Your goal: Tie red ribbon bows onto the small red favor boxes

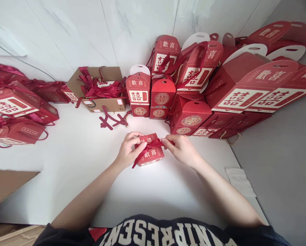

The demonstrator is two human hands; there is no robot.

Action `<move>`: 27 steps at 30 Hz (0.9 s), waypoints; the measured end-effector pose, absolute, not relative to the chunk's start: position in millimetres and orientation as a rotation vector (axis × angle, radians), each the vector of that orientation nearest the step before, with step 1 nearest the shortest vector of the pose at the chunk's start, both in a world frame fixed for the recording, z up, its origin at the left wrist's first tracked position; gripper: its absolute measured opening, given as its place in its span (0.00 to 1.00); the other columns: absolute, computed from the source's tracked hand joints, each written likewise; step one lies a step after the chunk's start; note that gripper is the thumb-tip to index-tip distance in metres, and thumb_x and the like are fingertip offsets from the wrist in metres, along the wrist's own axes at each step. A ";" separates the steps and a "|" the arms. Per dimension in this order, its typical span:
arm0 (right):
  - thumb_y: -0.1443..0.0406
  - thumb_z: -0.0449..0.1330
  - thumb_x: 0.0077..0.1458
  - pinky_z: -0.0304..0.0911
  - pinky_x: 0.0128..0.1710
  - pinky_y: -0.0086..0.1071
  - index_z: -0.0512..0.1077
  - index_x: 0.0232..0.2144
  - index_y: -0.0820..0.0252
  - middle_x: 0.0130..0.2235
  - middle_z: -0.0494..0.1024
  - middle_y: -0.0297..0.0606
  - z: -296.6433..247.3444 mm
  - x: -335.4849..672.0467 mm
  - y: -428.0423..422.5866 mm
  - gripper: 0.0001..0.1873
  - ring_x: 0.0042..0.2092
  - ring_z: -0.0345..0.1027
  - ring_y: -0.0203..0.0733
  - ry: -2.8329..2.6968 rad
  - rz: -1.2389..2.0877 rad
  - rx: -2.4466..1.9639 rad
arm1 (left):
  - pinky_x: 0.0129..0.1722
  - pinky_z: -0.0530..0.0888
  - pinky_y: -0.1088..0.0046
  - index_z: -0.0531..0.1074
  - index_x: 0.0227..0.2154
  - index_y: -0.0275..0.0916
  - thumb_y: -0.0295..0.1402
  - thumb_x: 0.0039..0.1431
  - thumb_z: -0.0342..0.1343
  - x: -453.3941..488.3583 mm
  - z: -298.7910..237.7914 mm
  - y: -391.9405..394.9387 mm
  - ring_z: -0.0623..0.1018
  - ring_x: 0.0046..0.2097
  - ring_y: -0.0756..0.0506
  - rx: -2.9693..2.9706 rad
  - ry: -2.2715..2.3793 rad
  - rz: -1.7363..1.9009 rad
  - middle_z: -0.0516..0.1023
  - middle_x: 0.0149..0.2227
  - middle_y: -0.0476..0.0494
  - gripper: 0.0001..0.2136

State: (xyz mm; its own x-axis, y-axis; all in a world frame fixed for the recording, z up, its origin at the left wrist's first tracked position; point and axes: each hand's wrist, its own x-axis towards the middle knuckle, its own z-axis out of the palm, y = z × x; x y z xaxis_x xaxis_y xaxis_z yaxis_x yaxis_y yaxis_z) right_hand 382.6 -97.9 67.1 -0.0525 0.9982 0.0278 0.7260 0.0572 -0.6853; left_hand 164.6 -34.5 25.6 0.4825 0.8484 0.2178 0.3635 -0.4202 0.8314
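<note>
Small red box sits between my hands, my left hand gripping its side with thumb against the ribbon, my right hand pinching that ribbon opposite, best drawn gently so it lies flat.

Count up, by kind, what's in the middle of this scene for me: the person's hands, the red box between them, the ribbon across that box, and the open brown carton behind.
Hands: 2 (left hand, right hand)
Red box between them: 1
Ribbon across that box: 1
Open brown carton: 1
Total: 5
</note>
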 end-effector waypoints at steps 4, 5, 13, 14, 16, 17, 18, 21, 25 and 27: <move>0.52 0.49 0.62 0.56 0.24 0.28 0.68 0.22 0.58 0.18 0.70 0.31 63.7 390.2 -93.5 0.23 0.20 0.60 0.34 -1.741 1.126 -1.647 | 0.47 0.73 0.63 0.69 0.22 0.37 0.40 0.62 0.52 166.2 23.0 -32.8 0.74 0.48 0.43 1.758 0.970 0.822 0.72 0.48 0.41 0.16; 0.52 0.49 0.62 0.57 0.24 0.28 0.69 0.23 0.59 0.19 0.72 0.32 63.9 392.5 -93.7 0.23 0.19 0.61 0.33 -1.724 1.285 -1.602 | 0.47 0.74 0.63 0.67 0.20 0.37 0.41 0.62 0.52 166.8 22.7 -32.7 0.75 0.48 0.43 1.692 0.960 0.820 0.72 0.48 0.40 0.17; 0.51 0.52 0.61 0.63 0.25 0.29 0.72 0.24 0.61 0.23 0.78 0.37 67.8 419.8 -94.3 0.23 0.23 0.69 0.36 -1.854 1.711 -1.492 | 0.53 0.72 0.59 0.70 0.24 0.38 0.39 0.56 0.60 164.8 24.9 -32.9 0.74 0.53 0.40 1.697 0.903 0.763 0.70 0.51 0.39 0.11; 0.50 0.52 0.61 0.63 0.26 0.29 0.72 0.25 0.61 0.24 0.78 0.38 68.4 422.8 -93.6 0.23 0.24 0.69 0.37 -1.878 1.739 -1.478 | 0.54 0.72 0.59 0.71 0.26 0.38 0.38 0.53 0.62 163.3 25.1 -31.9 0.73 0.54 0.40 1.724 0.870 0.738 0.69 0.51 0.39 0.10; 0.50 0.53 0.60 0.64 0.29 0.30 0.74 0.28 0.61 0.28 0.79 0.38 69.3 427.1 -92.1 0.22 0.28 0.71 0.38 -1.899 1.712 -1.432 | 0.53 0.72 0.58 0.73 0.31 0.38 0.37 0.50 0.65 160.3 25.2 -29.5 0.72 0.54 0.39 1.756 0.806 0.680 0.68 0.53 0.38 0.10; 0.50 0.54 0.60 0.65 0.31 0.30 0.74 0.31 0.60 0.30 0.79 0.38 69.3 427.7 -91.1 0.21 0.31 0.72 0.38 -1.881 1.646 -1.414 | 0.53 0.72 0.59 0.73 0.32 0.39 0.36 0.49 0.66 159.1 25.1 -28.3 0.72 0.54 0.39 1.760 0.786 0.659 0.68 0.54 0.38 0.11; 0.50 0.54 0.60 0.65 0.32 0.30 0.73 0.34 0.60 0.31 0.79 0.37 68.7 427.0 -89.9 0.20 0.32 0.72 0.38 -1.831 1.558 -1.407 | 0.53 0.72 0.59 0.74 0.34 0.39 0.36 0.49 0.66 158.1 25.1 -27.4 0.72 0.54 0.39 1.757 0.774 0.646 0.68 0.54 0.38 0.11; 0.48 0.53 0.60 0.62 0.26 0.28 0.68 0.41 0.58 0.28 0.77 0.34 61.9 416.8 -85.6 0.20 0.26 0.68 0.35 -1.571 1.424 -1.373 | 0.54 0.71 0.61 0.74 0.35 0.39 0.36 0.48 0.67 157.4 25.8 -26.7 0.72 0.54 0.40 1.747 0.764 0.645 0.68 0.53 0.40 0.12; 0.48 0.55 0.59 0.51 0.15 0.25 0.65 0.40 0.57 0.19 0.73 0.28 45.9 395.2 -81.5 0.20 0.15 0.56 0.30 -1.430 1.633 -1.205 | 0.53 0.71 0.63 0.74 0.35 0.39 0.37 0.48 0.67 159.2 27.7 -28.5 0.72 0.54 0.41 1.757 0.768 0.647 0.68 0.52 0.40 0.12; 0.49 0.57 0.58 0.49 0.15 0.24 0.66 0.36 0.58 0.17 0.71 0.26 40.1 388.4 -81.1 0.18 0.14 0.52 0.29 -1.455 1.652 -1.167 | 0.53 0.71 0.64 0.74 0.36 0.39 0.37 0.48 0.67 159.0 28.0 -29.0 0.72 0.54 0.41 1.778 0.768 0.640 0.68 0.52 0.40 0.13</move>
State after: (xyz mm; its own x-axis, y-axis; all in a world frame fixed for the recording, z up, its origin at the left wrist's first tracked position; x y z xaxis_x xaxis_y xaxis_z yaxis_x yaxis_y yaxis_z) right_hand 388.4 -81.1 40.1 -0.4021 0.8925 -0.2044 0.0900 -0.1837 -0.9789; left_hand 159.0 -29.0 28.0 0.6509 0.7567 0.0611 0.1968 -0.2458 0.9491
